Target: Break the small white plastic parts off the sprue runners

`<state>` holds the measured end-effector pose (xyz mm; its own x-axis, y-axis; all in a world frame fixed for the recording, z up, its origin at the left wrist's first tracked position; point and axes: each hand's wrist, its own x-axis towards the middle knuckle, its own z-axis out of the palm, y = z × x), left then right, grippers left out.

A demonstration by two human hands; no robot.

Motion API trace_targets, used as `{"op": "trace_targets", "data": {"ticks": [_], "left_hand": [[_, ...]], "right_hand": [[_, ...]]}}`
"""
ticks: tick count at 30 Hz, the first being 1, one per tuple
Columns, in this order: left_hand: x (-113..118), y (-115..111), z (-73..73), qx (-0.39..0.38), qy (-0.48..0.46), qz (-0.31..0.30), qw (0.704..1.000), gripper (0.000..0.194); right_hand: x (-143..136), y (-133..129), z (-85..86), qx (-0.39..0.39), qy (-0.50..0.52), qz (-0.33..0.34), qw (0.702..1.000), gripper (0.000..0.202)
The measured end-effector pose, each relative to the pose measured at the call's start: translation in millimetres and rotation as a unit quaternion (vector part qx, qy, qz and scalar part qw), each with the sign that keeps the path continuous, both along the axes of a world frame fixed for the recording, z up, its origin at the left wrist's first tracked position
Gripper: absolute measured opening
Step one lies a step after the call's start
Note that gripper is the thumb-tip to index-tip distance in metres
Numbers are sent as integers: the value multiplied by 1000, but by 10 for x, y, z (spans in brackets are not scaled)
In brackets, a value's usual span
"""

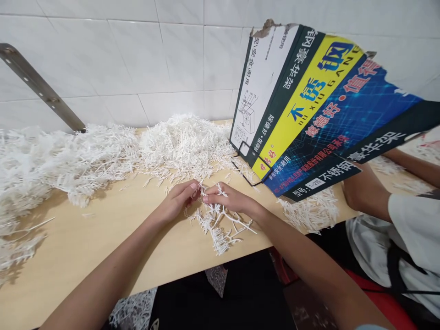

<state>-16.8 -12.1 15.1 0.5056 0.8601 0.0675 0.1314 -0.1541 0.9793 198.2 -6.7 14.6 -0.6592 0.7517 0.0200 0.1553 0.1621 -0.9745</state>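
Note:
My left hand [183, 198] is closed in a pinch near the middle of the wooden table; the small bit between its fingertips is too small to tell. Just to its right, my right hand [228, 198] is closed on a white branched plastic piece [220, 236], which spreads below and in front of the fingers over the tabletop. The fingertips of both hands nearly meet. Behind them rises a heap of white branched pieces [187, 142], with loose bits scattered at its front edge.
A larger white pile [68, 160] covers the table's [92, 247] back left. A printed cardboard sheet [309, 110] stands at the right, with black wire loops [254, 165] at its lower corner. Beyond it, another person's arm [367, 192] rests near more white pieces [311, 211].

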Motion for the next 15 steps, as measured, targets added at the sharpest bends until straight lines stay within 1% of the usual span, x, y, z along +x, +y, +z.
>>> {"op": "trace_targets", "data": {"ticks": [3, 5, 6, 9, 11, 13, 14, 15], "left_hand": [[-2, 7, 8, 39, 70, -5, 997, 41], [-10, 14, -6, 34, 89, -21, 995, 44], [-15, 15, -20, 17, 82, -36, 996, 46], [-20, -4, -74, -66, 11, -90, 994, 45], [-12, -31, -103, -120, -42, -130, 983, 44], [1, -56, -116, -152, -75, -167, 971, 44], [8, -62, -115, -161, -89, -176, 967, 44], [13, -61, -110, -166, -105, -173, 965, 44]], "right_hand": [[2, 11, -14, 11, -20, 19, 1000, 38], [3, 8, -22, 12, -31, 33, 999, 37], [2, 1, -23, 5, -35, 40, 999, 37], [-7, -24, -19, -41, -30, 59, 997, 33], [-4, -25, -13, -76, -19, 78, 994, 29], [16, -8, -4, -106, -8, 123, 987, 29], [32, 5, 2, -119, -1, 152, 981, 31], [50, 17, 9, -128, 7, 178, 976, 33]]}}
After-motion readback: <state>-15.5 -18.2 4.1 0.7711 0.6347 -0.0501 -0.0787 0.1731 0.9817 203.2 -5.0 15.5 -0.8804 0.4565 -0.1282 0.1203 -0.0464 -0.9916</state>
